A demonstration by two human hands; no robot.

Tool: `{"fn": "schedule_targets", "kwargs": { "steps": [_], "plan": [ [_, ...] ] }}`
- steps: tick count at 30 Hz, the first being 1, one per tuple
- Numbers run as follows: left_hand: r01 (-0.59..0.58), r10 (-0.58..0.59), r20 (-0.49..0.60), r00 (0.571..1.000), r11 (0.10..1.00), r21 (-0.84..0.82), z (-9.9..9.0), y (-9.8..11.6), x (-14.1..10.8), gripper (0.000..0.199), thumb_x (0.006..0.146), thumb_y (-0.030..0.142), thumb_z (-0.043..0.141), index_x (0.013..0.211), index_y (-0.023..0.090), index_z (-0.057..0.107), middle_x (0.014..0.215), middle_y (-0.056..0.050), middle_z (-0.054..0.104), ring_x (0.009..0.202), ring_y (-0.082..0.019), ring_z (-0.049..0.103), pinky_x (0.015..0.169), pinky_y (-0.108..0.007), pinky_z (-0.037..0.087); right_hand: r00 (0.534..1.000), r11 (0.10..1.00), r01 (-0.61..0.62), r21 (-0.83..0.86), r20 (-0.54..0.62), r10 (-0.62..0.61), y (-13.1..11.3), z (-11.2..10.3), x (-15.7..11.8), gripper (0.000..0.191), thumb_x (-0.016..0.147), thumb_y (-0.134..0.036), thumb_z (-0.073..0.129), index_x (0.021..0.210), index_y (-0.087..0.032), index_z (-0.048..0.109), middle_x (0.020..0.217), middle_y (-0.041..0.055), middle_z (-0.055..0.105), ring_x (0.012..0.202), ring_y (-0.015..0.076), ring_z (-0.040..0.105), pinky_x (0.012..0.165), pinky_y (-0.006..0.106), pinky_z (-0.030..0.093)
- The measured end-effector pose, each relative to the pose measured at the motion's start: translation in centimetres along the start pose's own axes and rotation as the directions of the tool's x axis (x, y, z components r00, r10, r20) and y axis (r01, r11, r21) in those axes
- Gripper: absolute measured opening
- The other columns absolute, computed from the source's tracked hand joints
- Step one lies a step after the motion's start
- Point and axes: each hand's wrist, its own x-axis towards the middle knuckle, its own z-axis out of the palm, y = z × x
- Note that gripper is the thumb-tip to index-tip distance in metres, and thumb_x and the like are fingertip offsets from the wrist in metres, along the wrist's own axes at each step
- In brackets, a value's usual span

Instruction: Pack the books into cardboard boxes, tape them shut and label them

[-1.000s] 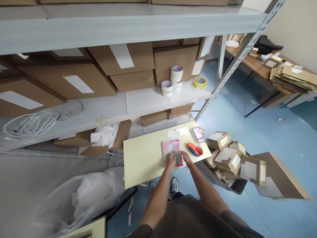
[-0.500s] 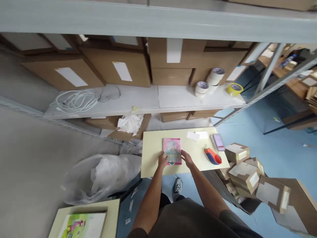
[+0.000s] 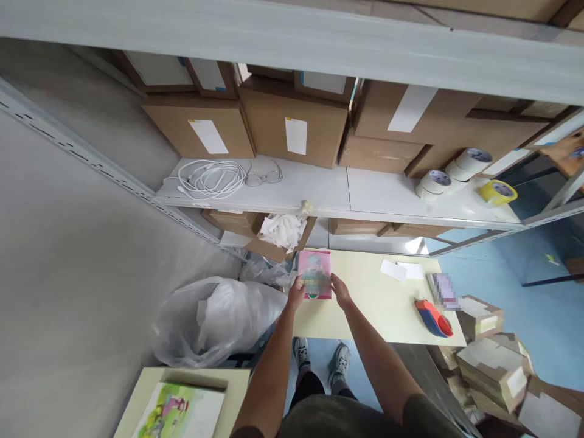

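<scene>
A flat pink book [image 3: 314,274] with a printed picture on its cover is between my two hands, over the left end of the cream table [image 3: 360,304]. My left hand [image 3: 296,293] grips its left edge, with the thumb on the cover. On the opposite edge, my right hand [image 3: 340,290] holds it with the fingers close against the side. Farther right on the tabletop lie white paper slips [image 3: 393,270], a red and blue tape dispenser [image 3: 433,317] and a blurred purple item [image 3: 444,291].
Boxes [image 3: 292,125], coiled white cable [image 3: 212,179], glasses [image 3: 264,177] and tape rolls [image 3: 433,184] occupy the shelf ahead. A plastic bag [image 3: 223,319] bulges at left, above a side table with colourful printed sheets [image 3: 177,410]. Cartons [image 3: 493,368] are piled at lower right.
Both hands have carried the pink book left along the table, to its left end. My view has swung left, and a second shoe now shows below.
</scene>
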Motion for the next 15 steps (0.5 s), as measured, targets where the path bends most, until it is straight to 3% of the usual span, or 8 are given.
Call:
{"fn": "schedule_targets", "kwargs": {
  "steps": [4, 9, 15],
  "plan": [
    [-0.101, 0.098, -0.043, 0.994, 0.993, -0.066, -0.1, -0.1, -0.6, 0.048, 0.090, 0.031, 0.060, 0.136, 0.020, 0.066, 0.151, -0.012, 0.062, 0.145, -0.026, 0.052, 0.124, -0.041, 0.036, 0.999, 0.999, 0.010, -0.051, -0.049, -0.012, -1.2, -0.9, -1.3, 0.093, 0.075, -0.086, 0.064, 0.148, -0.028, 0.062, 0.169, 0.0120, 0.040, 0.157, 0.0354, 0.034, 0.121, 0.054, 0.037],
    [-0.173, 0.162, -0.113, 0.980, 0.981, -0.087, -0.8, 0.2, -2.5, 0.046, 0.091, 0.034, 0.060, 0.134, 0.020, 0.068, 0.146, -0.011, 0.065, 0.143, -0.027, 0.054, 0.125, -0.043, 0.035, 0.997, 0.997, 0.074, -0.017, 0.011, -0.074, -3.0, -1.5, -3.3, 0.083, 0.075, -0.079, 0.070, 0.142, -0.031, 0.067, 0.164, 0.0111, 0.048, 0.148, 0.0377, 0.048, 0.116, 0.055, 0.044],
    [-0.189, 0.154, -0.222, 0.963, 0.971, -0.149, -1.2, 1.8, -8.5, 0.046, 0.093, 0.040, 0.063, 0.133, 0.019, 0.069, 0.145, -0.012, 0.066, 0.142, -0.028, 0.054, 0.124, -0.043, 0.036, 0.981, 0.990, 0.127, -0.055, 0.152, -0.118, -4.0, -1.8, -6.4, 0.081, 0.072, -0.076, 0.075, 0.137, -0.028, 0.071, 0.158, 0.0129, 0.056, 0.144, 0.0399, 0.053, 0.110, 0.053, 0.050]
  ]
}}
